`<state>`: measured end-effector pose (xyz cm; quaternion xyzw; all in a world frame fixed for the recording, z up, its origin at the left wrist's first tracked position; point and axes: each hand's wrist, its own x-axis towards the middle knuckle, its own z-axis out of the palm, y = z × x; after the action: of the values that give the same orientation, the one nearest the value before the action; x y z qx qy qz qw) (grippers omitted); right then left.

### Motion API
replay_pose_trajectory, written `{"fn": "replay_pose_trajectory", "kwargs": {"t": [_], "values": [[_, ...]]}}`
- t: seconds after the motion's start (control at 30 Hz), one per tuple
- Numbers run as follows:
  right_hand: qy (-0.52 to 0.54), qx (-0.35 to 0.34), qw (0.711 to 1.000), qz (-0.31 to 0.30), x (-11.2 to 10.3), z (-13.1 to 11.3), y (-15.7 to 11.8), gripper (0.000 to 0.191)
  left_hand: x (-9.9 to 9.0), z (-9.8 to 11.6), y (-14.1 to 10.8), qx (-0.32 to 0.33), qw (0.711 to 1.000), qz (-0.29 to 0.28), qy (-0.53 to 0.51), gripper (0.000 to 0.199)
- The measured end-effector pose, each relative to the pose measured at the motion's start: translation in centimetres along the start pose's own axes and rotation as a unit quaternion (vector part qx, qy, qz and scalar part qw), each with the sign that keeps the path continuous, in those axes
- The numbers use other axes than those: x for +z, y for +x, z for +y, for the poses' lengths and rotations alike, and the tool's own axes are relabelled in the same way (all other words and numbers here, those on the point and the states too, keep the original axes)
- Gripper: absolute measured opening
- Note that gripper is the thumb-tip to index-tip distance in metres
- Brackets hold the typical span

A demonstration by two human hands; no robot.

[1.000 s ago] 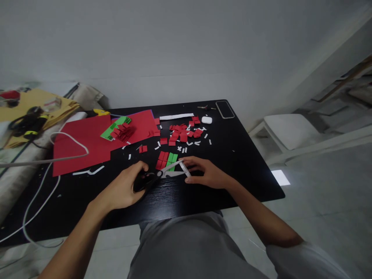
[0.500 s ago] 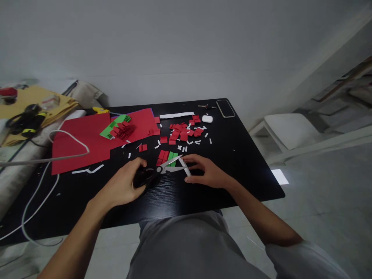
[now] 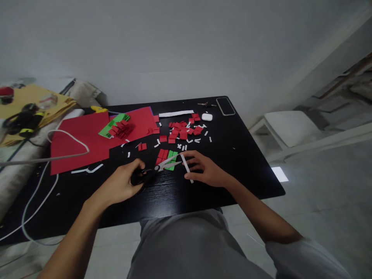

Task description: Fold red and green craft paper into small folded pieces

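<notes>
My left hand (image 3: pixel 126 181) is closed around the black handles of a pair of scissors (image 3: pixel 160 167). The blades point right and stand a little apart, their tips close to a narrow white paper strip (image 3: pixel 186 167). That strip is pinched by the fingers of my right hand (image 3: pixel 203 169), slanting down to the right. Under and behind the blades lie red folded paper pieces (image 3: pixel 161 155) and green ones (image 3: pixel 172 158) side by side. Farther back is a loose heap of small red folded papers (image 3: pixel 183 131), with white paper snippets (image 3: pixel 186 147) scattered around it.
Red sheets (image 3: pixel 78 139) lie at the left, with a green paper piece (image 3: pixel 108 127) on one. A long white strip (image 3: pixel 176 114), a white earbud case (image 3: pixel 207 117) and a phone (image 3: pixel 225 106) lie toward the back. White cables (image 3: pixel 37 199) cross the left side. A white stool (image 3: pixel 286 126) stands right.
The scissors have drawn back slightly left from the white strip, and their blades are less far apart. The strip now shows more of its length in my right hand.
</notes>
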<state>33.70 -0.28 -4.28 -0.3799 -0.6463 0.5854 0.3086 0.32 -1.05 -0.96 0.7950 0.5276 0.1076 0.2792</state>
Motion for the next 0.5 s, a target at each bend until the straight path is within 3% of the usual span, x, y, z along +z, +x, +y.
{"fn": "replay_pose_trajectory", "kwargs": {"t": [0.5], "values": [[0.026, -0.002, 0.999, -0.019, 0.24, 0.23, 0.05, 0.058, 0.41, 0.56, 0.28, 0.028, 0.999, -0.023, -0.008, 0.015]]}}
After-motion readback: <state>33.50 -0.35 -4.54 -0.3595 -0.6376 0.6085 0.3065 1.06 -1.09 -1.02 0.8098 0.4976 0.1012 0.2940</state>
